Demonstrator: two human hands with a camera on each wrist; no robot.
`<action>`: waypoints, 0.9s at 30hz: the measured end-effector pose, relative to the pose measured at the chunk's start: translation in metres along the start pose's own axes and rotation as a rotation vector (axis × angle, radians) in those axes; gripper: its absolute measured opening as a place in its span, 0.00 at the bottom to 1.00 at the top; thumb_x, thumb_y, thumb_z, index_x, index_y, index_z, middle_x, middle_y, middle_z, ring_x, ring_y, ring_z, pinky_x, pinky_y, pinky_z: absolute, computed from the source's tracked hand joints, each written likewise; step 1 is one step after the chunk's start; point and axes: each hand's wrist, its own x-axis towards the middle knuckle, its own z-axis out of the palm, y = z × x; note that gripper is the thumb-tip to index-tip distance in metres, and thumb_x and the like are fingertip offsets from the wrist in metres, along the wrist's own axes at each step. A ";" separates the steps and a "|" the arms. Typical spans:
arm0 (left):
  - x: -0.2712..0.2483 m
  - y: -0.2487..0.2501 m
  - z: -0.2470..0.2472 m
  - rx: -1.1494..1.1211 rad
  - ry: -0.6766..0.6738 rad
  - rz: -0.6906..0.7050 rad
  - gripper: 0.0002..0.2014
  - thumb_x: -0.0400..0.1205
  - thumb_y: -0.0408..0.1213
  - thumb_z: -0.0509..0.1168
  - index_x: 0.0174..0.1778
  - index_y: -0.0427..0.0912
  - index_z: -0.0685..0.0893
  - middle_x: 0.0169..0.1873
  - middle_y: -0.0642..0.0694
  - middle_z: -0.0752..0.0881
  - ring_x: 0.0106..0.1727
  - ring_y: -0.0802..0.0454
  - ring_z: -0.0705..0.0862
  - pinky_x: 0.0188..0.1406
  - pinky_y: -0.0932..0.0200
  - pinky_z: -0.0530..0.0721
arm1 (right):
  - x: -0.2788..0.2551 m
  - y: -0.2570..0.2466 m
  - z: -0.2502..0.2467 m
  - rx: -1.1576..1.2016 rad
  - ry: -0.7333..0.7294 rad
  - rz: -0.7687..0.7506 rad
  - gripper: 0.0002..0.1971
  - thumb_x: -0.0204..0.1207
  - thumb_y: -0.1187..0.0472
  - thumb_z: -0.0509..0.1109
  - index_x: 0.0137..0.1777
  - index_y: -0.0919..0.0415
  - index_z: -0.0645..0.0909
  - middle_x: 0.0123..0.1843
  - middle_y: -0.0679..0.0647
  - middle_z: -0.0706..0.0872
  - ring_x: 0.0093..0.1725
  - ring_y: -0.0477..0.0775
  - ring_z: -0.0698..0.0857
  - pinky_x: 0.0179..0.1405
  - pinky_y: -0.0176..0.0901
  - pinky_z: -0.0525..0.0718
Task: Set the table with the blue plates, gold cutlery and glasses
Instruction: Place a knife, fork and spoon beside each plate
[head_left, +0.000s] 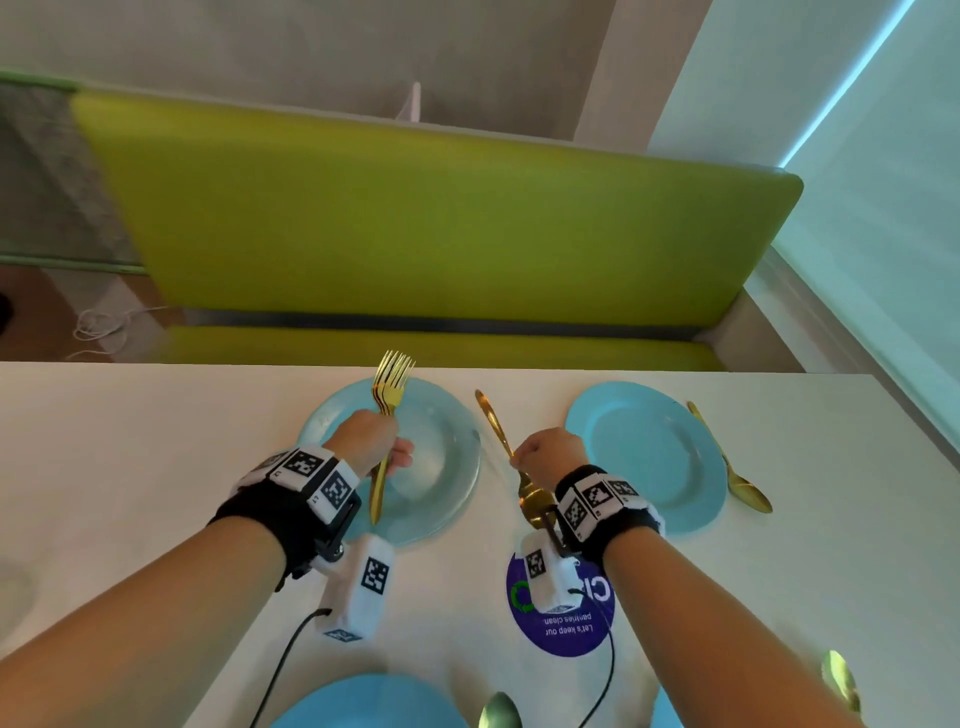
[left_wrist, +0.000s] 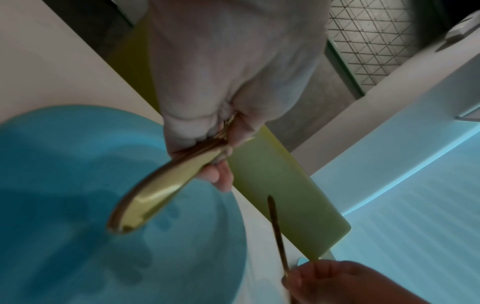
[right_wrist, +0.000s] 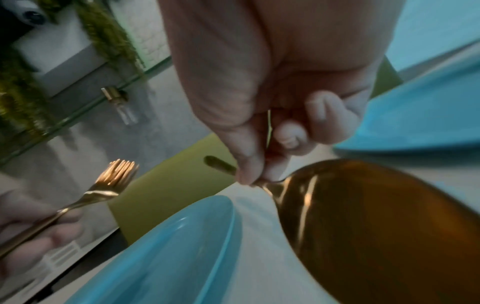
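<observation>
My left hand (head_left: 371, 441) grips a bundle of gold forks (head_left: 388, 395), tines up and pointing away, above the far-left blue plate (head_left: 447, 467). The left wrist view shows the fork handles (left_wrist: 155, 191) sticking out of my fist (left_wrist: 221, 123) over that plate (left_wrist: 64, 185). My right hand (head_left: 550, 452) pinches a gold spoon (head_left: 493, 421) by its neck, between the two far plates, with the handle pointing away. Its bowl (right_wrist: 376, 226) fills the right wrist view below my fingers (right_wrist: 259, 102). The far-right blue plate (head_left: 649, 457) has a gold spoon (head_left: 727, 462) lying along its right side.
The white table (head_left: 156, 467) ends at a green bench (head_left: 441, 223) on its far side. A purple round sticker (head_left: 566, 629) lies under my right wrist. A near blue plate (head_left: 374, 701) and two more spoons (head_left: 498, 712) (head_left: 839, 680) sit at the bottom edge.
</observation>
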 end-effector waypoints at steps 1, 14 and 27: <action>-0.001 -0.001 -0.002 -0.006 -0.008 0.004 0.06 0.85 0.30 0.51 0.49 0.33 0.72 0.32 0.40 0.83 0.29 0.49 0.80 0.26 0.60 0.75 | 0.001 -0.003 0.004 0.035 -0.028 0.033 0.14 0.77 0.59 0.67 0.60 0.62 0.86 0.61 0.58 0.87 0.62 0.57 0.84 0.60 0.41 0.82; -0.014 -0.011 -0.019 0.007 -0.054 0.052 0.05 0.86 0.30 0.53 0.46 0.37 0.73 0.35 0.41 0.83 0.30 0.51 0.80 0.27 0.61 0.76 | 0.002 -0.026 0.031 0.253 -0.037 0.219 0.14 0.78 0.59 0.67 0.31 0.54 0.71 0.31 0.46 0.73 0.30 0.44 0.73 0.23 0.31 0.68; -0.018 -0.010 -0.022 -0.049 -0.056 0.061 0.04 0.86 0.28 0.51 0.50 0.34 0.71 0.35 0.40 0.81 0.31 0.50 0.79 0.29 0.61 0.75 | 0.006 -0.028 0.028 0.164 -0.013 0.221 0.10 0.78 0.61 0.67 0.56 0.64 0.83 0.38 0.50 0.77 0.41 0.53 0.79 0.25 0.32 0.73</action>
